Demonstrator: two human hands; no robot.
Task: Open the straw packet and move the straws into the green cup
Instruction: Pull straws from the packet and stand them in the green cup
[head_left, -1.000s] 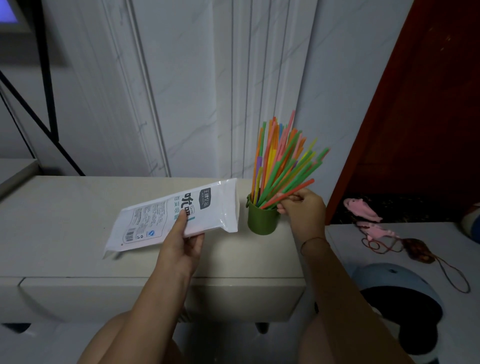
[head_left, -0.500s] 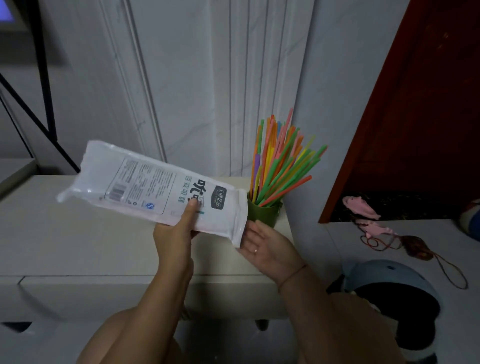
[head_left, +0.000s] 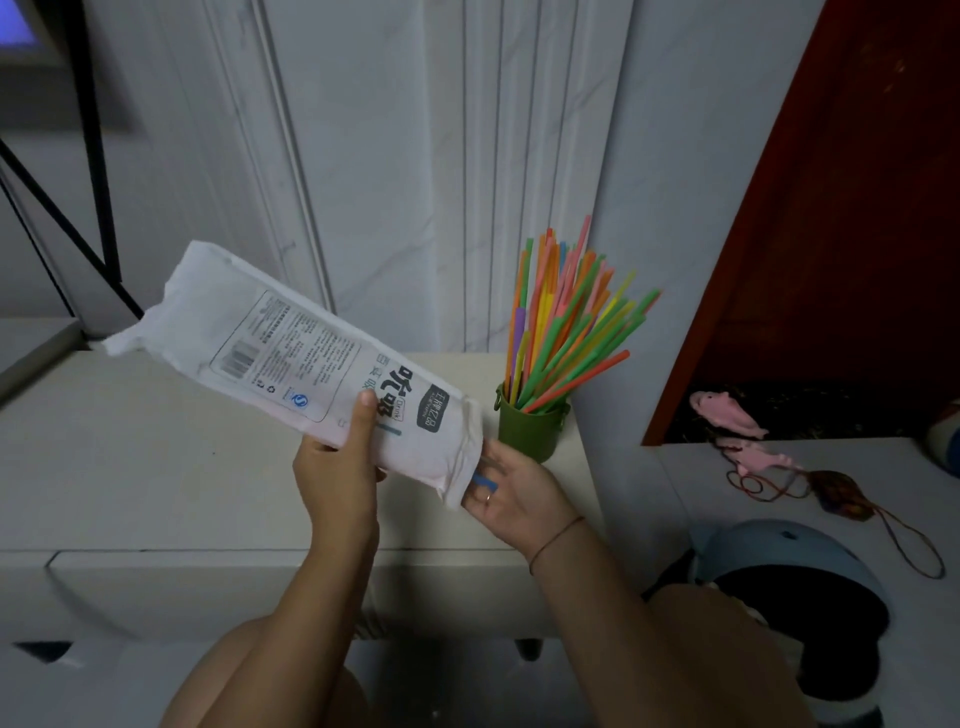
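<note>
One view, the head camera, is all I have to work from. My left hand grips the packet around its lower half, thumb pressed on the printed face and fingers wrapped behind. The packet is in the air above the cabinet, tilted with its open mouth down and to the right. My right hand lies palm up just under that mouth, fingers relaxed and apart, clamped on nothing. A blue straw pokes out of the mouth onto those fingers. The green cup stands just beyond, near the cabinet's right edge, with many straws fanned out in it.

I judge the packet to be thin, soft film, nearly empty and very light, so it will crumple and needs a hold mid-body, clear of the mouth. The straw looks light, smooth and likely to slide or roll off. I would pinch it near the exposed end, gently, since a hard squeeze could kink it.
</note>
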